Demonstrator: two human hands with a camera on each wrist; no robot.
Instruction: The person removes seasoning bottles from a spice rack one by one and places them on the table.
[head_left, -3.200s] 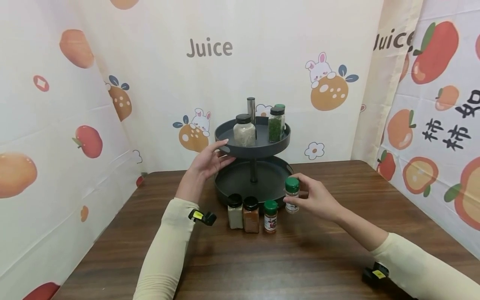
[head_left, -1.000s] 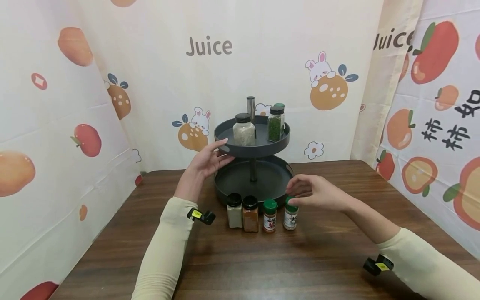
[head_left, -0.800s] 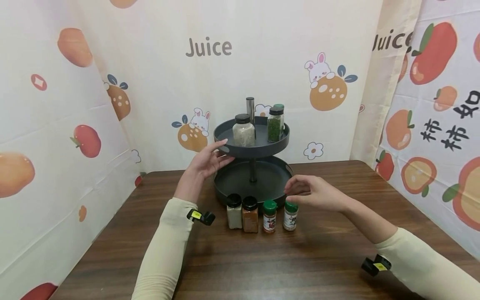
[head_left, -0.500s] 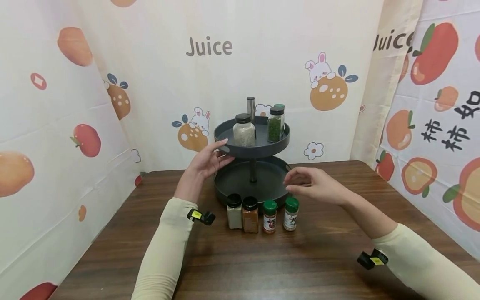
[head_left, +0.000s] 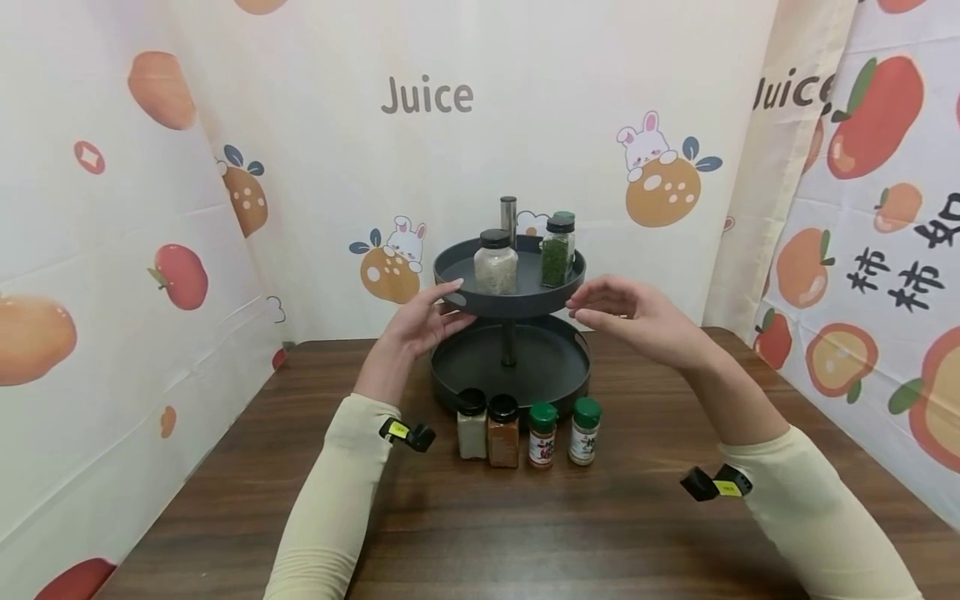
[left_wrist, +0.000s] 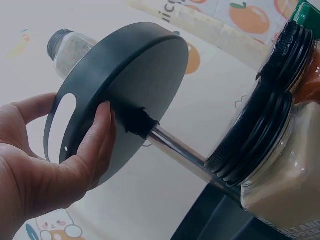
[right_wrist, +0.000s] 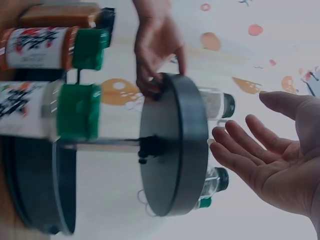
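My left hand (head_left: pixel 414 330) grips the rim of the upper tray (head_left: pixel 517 305) of a dark two-tier spice rack at its handle slot. In the left wrist view the left hand (left_wrist: pixel 55 172) has thumb and fingers on either side of that wall. Just off the tray's right edge, my right hand (head_left: pixel 641 321) hovers with fingers loosely bent, holding nothing; the right wrist view shows the same hand (right_wrist: pixel 280 157) apart from the jars. On the upper tray stand a white-filled jar (head_left: pixel 495 267), a green herb jar (head_left: pixel 555 258) and a green-capped jar (head_left: pixel 566 218) partly hidden behind it.
The lower tray (head_left: pixel 476 367) holds no jars. Before it on the wooden table (head_left: pixel 525 533) stand a black-capped beige jar (head_left: pixel 472 435), a black-capped orange jar (head_left: pixel 503 442), a green-capped red-labelled jar (head_left: pixel 542 446) and a green-capped white-labelled jar (head_left: pixel 583 440).
My right hand has set the green-capped white-labelled jar on the table at the row's right end, let go and risen to the upper tray's height. The left hand keeps its grip.
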